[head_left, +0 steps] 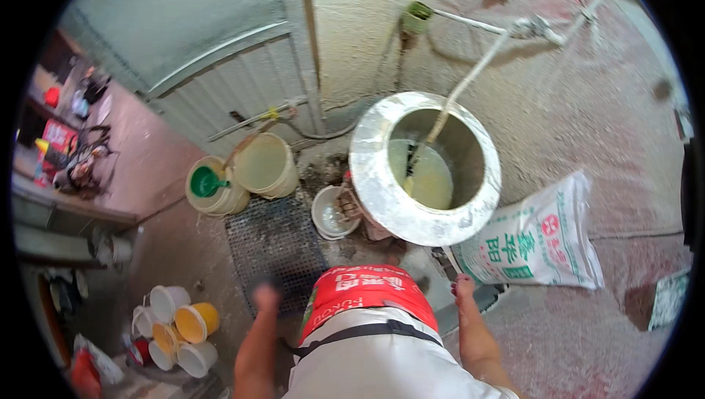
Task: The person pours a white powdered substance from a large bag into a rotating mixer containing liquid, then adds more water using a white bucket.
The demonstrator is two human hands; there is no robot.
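Head cam: big grey mixing tub point(378, 178) w/ pale liquid inside, white pipe point(470, 76) dipping in. Looks part-filled, powder sack point(540, 241) on floor beside tub, seemingly unopened. Left hand point(266, 297) blurred over floor grate point(275, 248), fingers can't tell. Right hand point(464, 286) empty, fingers together, hanging near sack. Buckets point(242, 171) by wall.

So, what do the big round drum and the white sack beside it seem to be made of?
The drum looks like metal, its grey rim crusted with pale dried splashes. The sack looks like woven plastic: white, slightly glossy, creased, with coloured print. Neither is certain from here.
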